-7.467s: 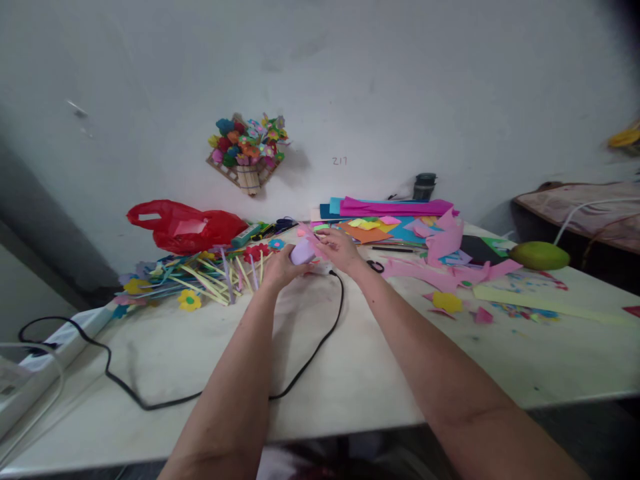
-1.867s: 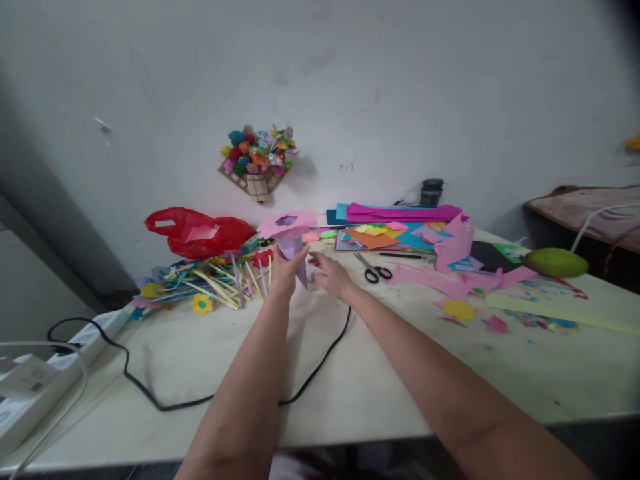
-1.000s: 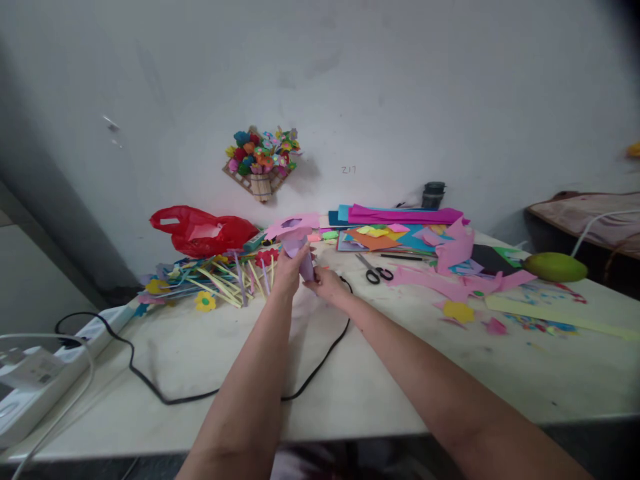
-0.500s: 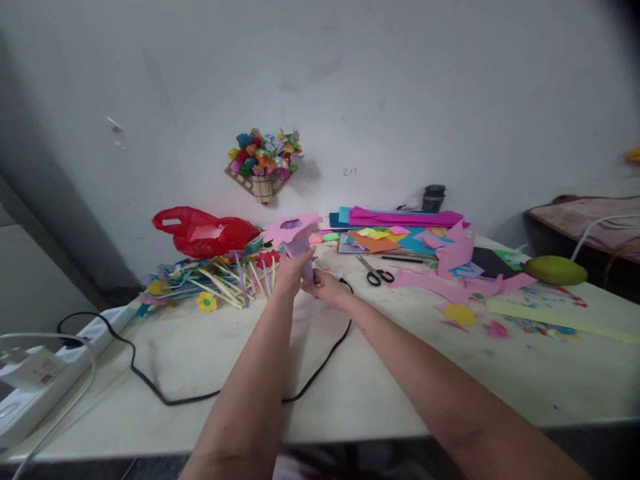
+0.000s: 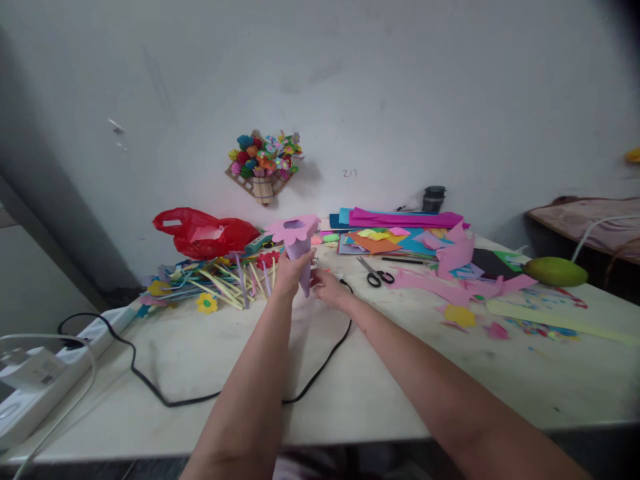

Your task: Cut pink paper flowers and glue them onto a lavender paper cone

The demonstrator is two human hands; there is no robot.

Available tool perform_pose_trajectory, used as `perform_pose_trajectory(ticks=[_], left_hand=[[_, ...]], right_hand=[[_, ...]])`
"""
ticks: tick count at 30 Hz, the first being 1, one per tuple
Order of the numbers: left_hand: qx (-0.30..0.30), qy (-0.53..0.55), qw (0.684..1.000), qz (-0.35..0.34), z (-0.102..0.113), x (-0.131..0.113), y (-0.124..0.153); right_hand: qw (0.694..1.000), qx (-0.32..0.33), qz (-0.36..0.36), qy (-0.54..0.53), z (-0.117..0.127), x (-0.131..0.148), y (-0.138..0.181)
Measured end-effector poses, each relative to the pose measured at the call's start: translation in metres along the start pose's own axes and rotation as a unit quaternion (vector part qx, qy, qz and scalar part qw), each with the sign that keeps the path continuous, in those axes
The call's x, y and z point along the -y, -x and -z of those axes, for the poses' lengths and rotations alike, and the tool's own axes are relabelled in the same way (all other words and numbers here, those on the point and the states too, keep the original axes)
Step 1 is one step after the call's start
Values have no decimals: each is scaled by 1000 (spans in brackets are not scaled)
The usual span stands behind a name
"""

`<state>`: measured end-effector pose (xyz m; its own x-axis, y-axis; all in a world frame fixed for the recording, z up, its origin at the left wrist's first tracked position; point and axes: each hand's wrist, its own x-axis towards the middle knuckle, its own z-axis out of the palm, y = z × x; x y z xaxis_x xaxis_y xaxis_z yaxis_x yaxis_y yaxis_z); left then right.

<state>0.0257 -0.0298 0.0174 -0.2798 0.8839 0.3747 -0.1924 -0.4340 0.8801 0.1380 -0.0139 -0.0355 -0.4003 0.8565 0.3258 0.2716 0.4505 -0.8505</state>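
Note:
My left hand (image 5: pixel 291 272) is closed around a purple paper cone (image 5: pixel 299 249), held upright with its narrow tip down. At the cone's wide top sits a pink flower-shaped collar (image 5: pixel 294 229) with scalloped edges and a hole in the middle. Close to the right side of the cone's tip is my right hand (image 5: pixel 327 289), its fingers curled. Whether it touches the cone or pinches something small cannot be seen. A black cord (image 5: pixel 336 343) ends just beside that hand. Black-handled scissors (image 5: pixel 374 275) lie farther right.
Paper flowers and pale strips (image 5: pixel 220 283) are heaped at left, before a red plastic bag (image 5: pixel 203 232). Coloured sheets (image 5: pixel 400 219) and pink scraps (image 5: pixel 430 283) lie at right, near a green fruit (image 5: pixel 556 271). A power strip (image 5: pixel 90 340) runs along the left edge.
My right hand has shifted slightly right off the cone's tip, which now shows. The flower collar has tilted a little and looks more level.

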Motion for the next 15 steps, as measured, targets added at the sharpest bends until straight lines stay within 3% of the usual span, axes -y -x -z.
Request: perform_pose_trajectory(ticks=[2,4,6,10,15], left_hand=[[-12,-16,1000,-6,1,-2,-1],[-13,-32,999,-5,2,-4,-2],[-9,-50,999,-5,2,-6,-1],[-1,-105,994,12,1,-9,1],[15,-130,990,43,0,-7,1]], right_hand=[[992,-115,25,35,6,4,0],[964,-245,47,90,15,12,2],[931,-321,101,144,25,22,5],[889,-327,210,240,40,43,9],[888,-279,223,291,45,52,7]])
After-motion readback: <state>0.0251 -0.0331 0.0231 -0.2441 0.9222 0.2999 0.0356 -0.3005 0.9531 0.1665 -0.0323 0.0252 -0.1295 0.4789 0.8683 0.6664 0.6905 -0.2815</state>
